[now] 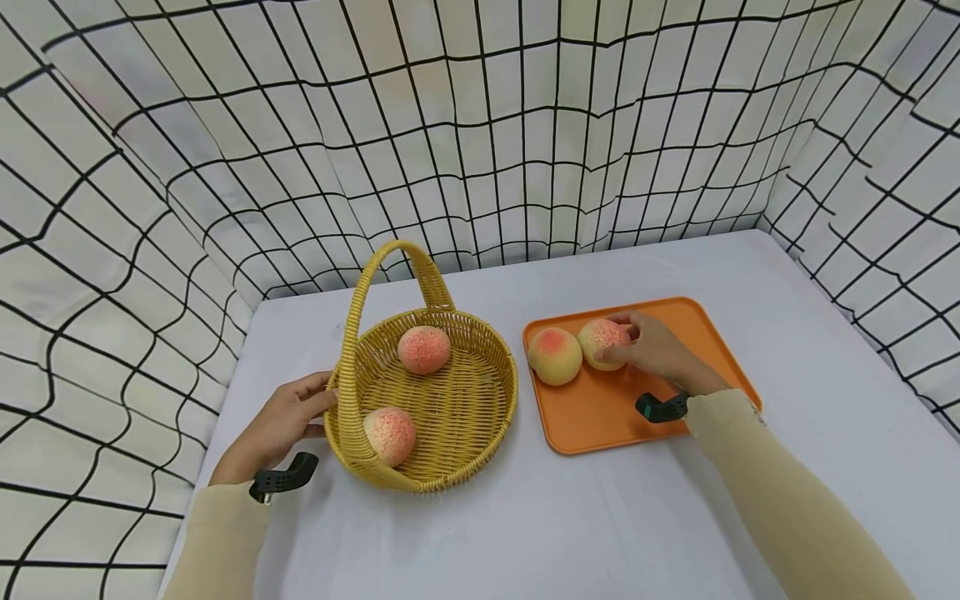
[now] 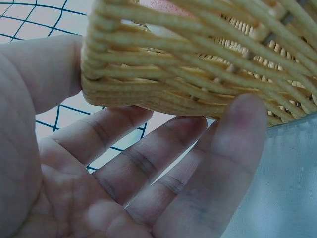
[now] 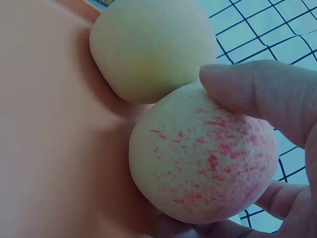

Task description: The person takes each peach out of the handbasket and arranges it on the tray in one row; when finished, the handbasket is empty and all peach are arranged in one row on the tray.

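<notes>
Beige sleeve (image 1: pixel 787 500), right hand (image 1: pixel 660 348) gripping speckled peach (image 1: pixel 600 340)

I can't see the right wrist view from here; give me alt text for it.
The right-hand grip holds a pale, red-speckled peach. A yellowish peach sits beside it, the orange tray fills the left, and dark grid lines show at right.

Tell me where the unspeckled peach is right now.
In the head view, the unspeckled peach sits at the left end of the orange tray, beside the speckled peach that the right hand holds.
</notes>
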Demonstrator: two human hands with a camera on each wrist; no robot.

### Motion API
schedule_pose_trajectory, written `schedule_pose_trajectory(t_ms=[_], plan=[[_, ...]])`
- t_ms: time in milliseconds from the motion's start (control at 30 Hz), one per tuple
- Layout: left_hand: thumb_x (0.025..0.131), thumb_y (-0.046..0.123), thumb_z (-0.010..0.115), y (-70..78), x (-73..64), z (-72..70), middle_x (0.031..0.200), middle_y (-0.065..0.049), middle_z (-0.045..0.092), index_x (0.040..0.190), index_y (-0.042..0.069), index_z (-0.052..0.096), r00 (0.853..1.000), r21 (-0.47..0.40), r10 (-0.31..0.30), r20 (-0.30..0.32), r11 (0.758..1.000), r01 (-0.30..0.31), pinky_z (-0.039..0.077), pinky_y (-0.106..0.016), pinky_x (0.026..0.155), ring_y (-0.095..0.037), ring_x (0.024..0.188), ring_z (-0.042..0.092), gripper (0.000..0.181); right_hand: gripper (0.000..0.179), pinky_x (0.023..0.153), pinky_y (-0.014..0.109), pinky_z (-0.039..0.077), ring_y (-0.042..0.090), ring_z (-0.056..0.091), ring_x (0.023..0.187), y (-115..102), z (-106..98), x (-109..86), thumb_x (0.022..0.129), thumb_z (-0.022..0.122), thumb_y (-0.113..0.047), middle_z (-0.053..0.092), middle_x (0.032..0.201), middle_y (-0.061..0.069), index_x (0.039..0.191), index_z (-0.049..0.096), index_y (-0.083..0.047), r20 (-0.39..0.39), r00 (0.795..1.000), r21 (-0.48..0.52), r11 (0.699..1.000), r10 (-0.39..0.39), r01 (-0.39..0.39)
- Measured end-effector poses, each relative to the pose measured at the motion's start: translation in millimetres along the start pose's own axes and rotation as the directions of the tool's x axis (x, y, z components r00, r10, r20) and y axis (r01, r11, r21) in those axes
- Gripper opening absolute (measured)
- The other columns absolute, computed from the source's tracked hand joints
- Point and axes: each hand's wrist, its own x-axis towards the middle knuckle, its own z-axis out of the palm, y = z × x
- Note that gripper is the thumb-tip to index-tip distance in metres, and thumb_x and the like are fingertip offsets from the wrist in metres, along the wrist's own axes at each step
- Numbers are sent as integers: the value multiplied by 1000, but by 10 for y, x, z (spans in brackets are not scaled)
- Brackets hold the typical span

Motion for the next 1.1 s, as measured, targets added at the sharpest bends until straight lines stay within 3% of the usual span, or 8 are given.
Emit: schedule_pose_trajectory(t_ms=[200,467,1100], plan=[[110,22,52,6,-7,-7,137,-21,62,156,-4,40,1000,-4,-6,1,1000,6,62,-38,83,-8,101,69,54,78,80,33,54,31,53,105,17,-2,-8,90,79,-24,48,122,21,156,41,-7,25,1000,-6,1000,-10,10],[111,23,51,6,-7,-5,140,-24,59,158,-4,38,1000,-1,-3,6,1000,3,62,-36,83,-7,102,69,55,81,80,34,54,32,52,108,40,-6,8,91,79,-25,48,129,22,159,37,-7,40,999,10,1000,-10,10],[111,23,51,24,-12,-3,137,-23,60,156,-4,40,1000,8,-7,8,1000,7,62,-36,83,-8,102,68,54,84,81,32,54,31,53,106,34,11,-1,90,83,-31,51,128,20,156,38,-5,18,1000,20,1000,17,-18]])
